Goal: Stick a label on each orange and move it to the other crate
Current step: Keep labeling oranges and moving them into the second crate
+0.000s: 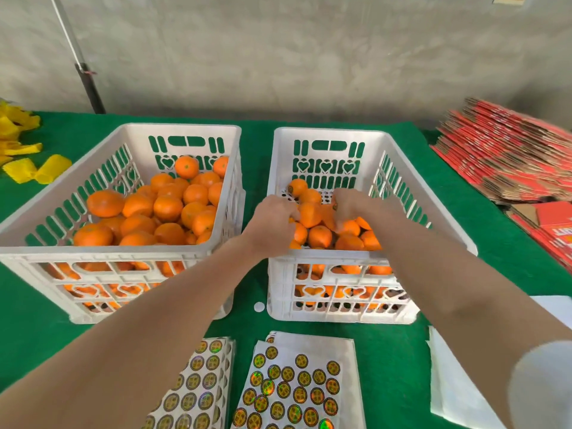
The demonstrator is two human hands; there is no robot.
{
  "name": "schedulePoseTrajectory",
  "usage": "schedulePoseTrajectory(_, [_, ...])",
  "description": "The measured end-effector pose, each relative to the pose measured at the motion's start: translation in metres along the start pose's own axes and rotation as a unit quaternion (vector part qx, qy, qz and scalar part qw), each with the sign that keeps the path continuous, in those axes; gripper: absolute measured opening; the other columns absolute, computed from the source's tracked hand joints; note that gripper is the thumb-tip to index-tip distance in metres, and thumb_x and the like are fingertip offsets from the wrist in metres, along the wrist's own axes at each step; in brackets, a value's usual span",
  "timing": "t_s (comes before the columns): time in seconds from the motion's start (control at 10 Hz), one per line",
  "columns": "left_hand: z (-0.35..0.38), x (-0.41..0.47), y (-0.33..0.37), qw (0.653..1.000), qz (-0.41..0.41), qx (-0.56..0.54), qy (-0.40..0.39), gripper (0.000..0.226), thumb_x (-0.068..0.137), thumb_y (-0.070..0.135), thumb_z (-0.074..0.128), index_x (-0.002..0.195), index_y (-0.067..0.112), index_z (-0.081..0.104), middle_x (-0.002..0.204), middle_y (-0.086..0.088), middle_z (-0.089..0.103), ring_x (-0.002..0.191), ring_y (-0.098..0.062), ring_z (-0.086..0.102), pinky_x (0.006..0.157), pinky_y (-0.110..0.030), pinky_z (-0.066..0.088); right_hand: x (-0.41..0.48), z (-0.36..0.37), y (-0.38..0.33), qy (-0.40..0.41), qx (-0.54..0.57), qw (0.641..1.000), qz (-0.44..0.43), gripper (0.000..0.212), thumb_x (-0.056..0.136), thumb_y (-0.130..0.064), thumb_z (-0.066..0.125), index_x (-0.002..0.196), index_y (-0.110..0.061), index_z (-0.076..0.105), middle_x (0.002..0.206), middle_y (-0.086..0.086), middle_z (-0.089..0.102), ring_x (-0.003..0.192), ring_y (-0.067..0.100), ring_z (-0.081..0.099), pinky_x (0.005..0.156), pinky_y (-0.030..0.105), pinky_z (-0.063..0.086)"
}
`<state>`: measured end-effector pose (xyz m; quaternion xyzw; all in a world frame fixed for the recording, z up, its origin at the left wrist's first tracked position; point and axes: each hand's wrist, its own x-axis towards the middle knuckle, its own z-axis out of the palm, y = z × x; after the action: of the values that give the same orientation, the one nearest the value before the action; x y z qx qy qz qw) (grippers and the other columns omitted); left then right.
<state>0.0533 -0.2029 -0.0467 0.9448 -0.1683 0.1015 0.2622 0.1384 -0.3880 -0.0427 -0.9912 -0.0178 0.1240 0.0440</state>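
Observation:
Two white slotted crates stand side by side on the green cloth. The left crate (pixel 130 131) is piled high with oranges (pixel 168 207). The right crate (pixel 328 133) holds a lower pile of oranges (pixel 320 236), some showing round labels. Both my hands are inside the right crate. My right hand (pixel 351 207) curls its fingers down round a labelled orange (pixel 330 215). My left hand (pixel 272 219) lies with curled fingers against the oranges at the crate's left side; whether it grips one is hidden. Sheets of round gold labels (pixel 294 385) lie in front of the crates.
A second label sheet (pixel 198 388) lies at the front left, white backing paper (pixel 455 382) at the front right. Flattened red cartons (pixel 507 153) are stacked at the far right. Yellow foam sleeves (pixel 28 162) lie at the far left. A black pole (pixel 89 88) stands behind.

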Motion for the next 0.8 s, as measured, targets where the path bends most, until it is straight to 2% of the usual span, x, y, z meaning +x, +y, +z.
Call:
schedulePoseTrajectory(0.1, [0.0,0.001,0.003,1.0,-0.015,-0.008,-0.002,0.026,0.09,0.0,0.049,0.101,0.009,0.07,0.106,-0.006,0.063,0.102,-0.019,0.055,0.081,-0.018,0.036,0.012,0.013,0.005,-0.071,-0.046,0.996,-0.017,0.06,0.08,-0.032,0.069,0.13,-0.012,0.043,0.126,0.014,0.052,0.1,0.027,0.058,0.077,0.036,0.051])
schedulePoseTrajectory(0.2, [0.0,-0.001,0.003,0.999,-0.032,-0.007,0.002,0.027,0.092,0.002,0.05,0.108,0.014,0.068,0.113,-0.002,0.059,0.106,-0.013,0.052,0.084,-0.015,0.031,-0.001,0.017,-0.008,-0.106,0.211,0.972,-0.001,0.04,0.097,-0.016,0.045,0.136,-0.008,0.041,0.137,0.015,0.045,0.056,0.008,0.059,0.044,0.011,0.048])
schedulePoseTrajectory(0.3, [-0.001,-0.003,0.004,0.999,-0.032,-0.024,0.019,0.024,0.092,0.004,0.053,0.108,0.013,0.069,0.114,-0.004,0.06,0.104,-0.012,0.052,0.084,-0.015,0.032,-0.007,0.015,-0.001,-0.065,0.153,0.985,0.038,0.05,0.089,-0.005,0.057,0.136,-0.004,0.04,0.126,0.011,0.051,0.082,0.012,0.063,0.052,0.013,0.051])
schedulePoseTrajectory(0.4, [0.0,-0.005,0.003,0.999,-0.025,-0.023,0.037,0.023,0.094,0.009,0.052,0.111,0.012,0.067,0.117,-0.004,0.061,0.112,-0.016,0.051,0.09,-0.016,0.028,-0.012,-0.003,-0.011,0.16,0.106,0.981,-0.016,0.058,0.088,-0.012,0.06,0.14,-0.007,0.036,0.138,0.018,0.044,0.122,0.032,0.047,0.096,0.038,0.044])
schedulePoseTrajectory(0.5, [0.0,-0.01,0.003,0.993,-0.019,-0.04,0.11,0.024,0.096,0.012,0.048,0.113,0.011,0.066,0.112,-0.005,0.064,0.107,-0.016,0.053,0.089,-0.016,0.03,-0.062,-0.012,-0.04,0.446,0.294,0.821,-0.201,0.021,0.088,-0.009,0.058,0.108,-0.004,0.06,0.104,0.008,0.063,0.088,0.014,0.058,0.075,0.027,0.049])
schedulePoseTrajectory(0.6, [0.0,-0.027,0.003,0.972,-0.018,-0.092,0.215,0.018,0.095,0.008,0.048,0.105,0.004,0.063,0.101,-0.009,0.062,0.097,-0.02,0.053,0.085,-0.022,0.034,-0.137,0.034,-0.065,0.432,0.311,0.767,-0.358,0.009,0.087,-0.007,0.053,0.083,-0.012,0.06,0.072,-0.004,0.057,0.064,0.003,0.045,0.062,0.01,0.036])
schedulePoseTrajectory(0.7, [0.01,-0.064,-0.009,0.949,-0.035,-0.138,0.282,0.014,0.096,0.005,0.046,0.105,0.0,0.057,0.098,-0.004,0.055,0.092,-0.014,0.049,0.081,-0.017,0.036,-0.177,0.112,-0.066,0.194,0.279,0.884,-0.322,0.016,0.089,-0.008,0.051,0.077,-0.006,0.062,0.07,0.003,0.06,0.063,0.008,0.046,0.064,0.009,0.037])
schedulePoseTrajectory(0.8, [0.041,-0.115,-0.036,0.946,-0.185,-0.194,0.183,0.018,0.097,0.006,0.045,0.107,0.007,0.06,0.099,-0.002,0.062,0.087,-0.013,0.054,0.076,-0.013,0.042,-0.171,0.167,-0.051,-0.004,0.242,0.952,-0.186,0.014,0.088,0.002,0.047,0.086,0.001,0.061,0.089,0.015,0.065,0.083,0.026,0.06,0.077,0.031,0.048])
